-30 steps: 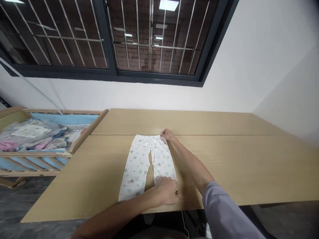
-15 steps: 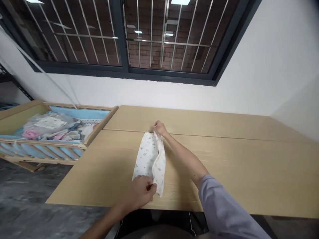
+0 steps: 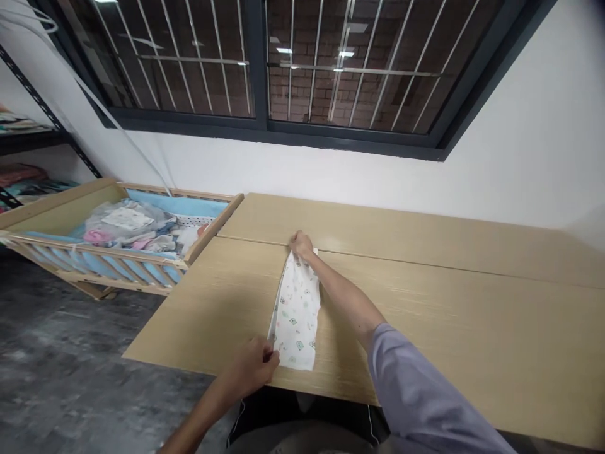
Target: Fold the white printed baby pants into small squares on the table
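A white cloth [image 3: 297,309] with a small coloured print lies folded into a narrow strip on the wooden table, its length running away from me. At its near left corner, my left hand [image 3: 258,362] is closed in a pinch on the edge. My right hand [image 3: 301,244] reaches across to the far end and grips the far left corner, fingers closed. Along the left side two layers show slightly apart. The cloth under my right fingers is hidden.
The wooden table [image 3: 425,328] has a seam across it and its near edge at my body. To the left stands a wooden crib [image 3: 193,247] with blue lining, holding clothes and a plastic bag [image 3: 111,214]. A barred window [image 3: 265,131] is behind, shelves [image 3: 28,142] far left.
The cloth's right-hand flap, raised and curled before, now lies flat. Both hands have shifted to the cloth's left edge, and the view has turned left.
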The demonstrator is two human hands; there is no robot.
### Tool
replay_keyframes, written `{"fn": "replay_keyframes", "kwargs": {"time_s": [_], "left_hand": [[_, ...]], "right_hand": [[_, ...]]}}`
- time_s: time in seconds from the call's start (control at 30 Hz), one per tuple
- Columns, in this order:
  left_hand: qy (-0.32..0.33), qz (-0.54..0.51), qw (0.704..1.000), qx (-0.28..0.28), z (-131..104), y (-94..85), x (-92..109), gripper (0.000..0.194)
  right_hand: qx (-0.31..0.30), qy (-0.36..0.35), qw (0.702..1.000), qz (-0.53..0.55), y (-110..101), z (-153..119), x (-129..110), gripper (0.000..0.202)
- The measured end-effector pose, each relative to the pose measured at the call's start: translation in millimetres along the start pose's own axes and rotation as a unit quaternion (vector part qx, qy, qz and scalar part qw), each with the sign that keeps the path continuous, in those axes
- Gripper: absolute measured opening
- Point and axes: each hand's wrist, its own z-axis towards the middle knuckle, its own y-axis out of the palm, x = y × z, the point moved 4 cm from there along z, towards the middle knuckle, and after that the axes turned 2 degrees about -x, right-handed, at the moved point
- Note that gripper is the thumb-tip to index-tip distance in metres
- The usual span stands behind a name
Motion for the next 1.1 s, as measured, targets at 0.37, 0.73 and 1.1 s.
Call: {"fn": "replay_keyframes", "kwargs": {"time_s": [0.37,0.73,1.1], "left_hand": [[-0.109,0.183,0.977,0.034,-10.2,2.1,-6.4,0.035],[0.045,0.21,0.966,0.142,-40.5,51.0,31.4,0.054],[0.023,0.25,0.967,0.045,-36.2,66.4,35.4,0.062]], "right_hand": [[-0.008,-0.05,0.999,-0.009,-6.8,-20.5,-14.4,0.022],[-0.18,-0.51,0.839,-0.069,-20.0,-176.6,-51.3,0.063],[-0.247,-0.634,0.724,-0.113,7.7,-273.8,-16.7,0.062]]}}
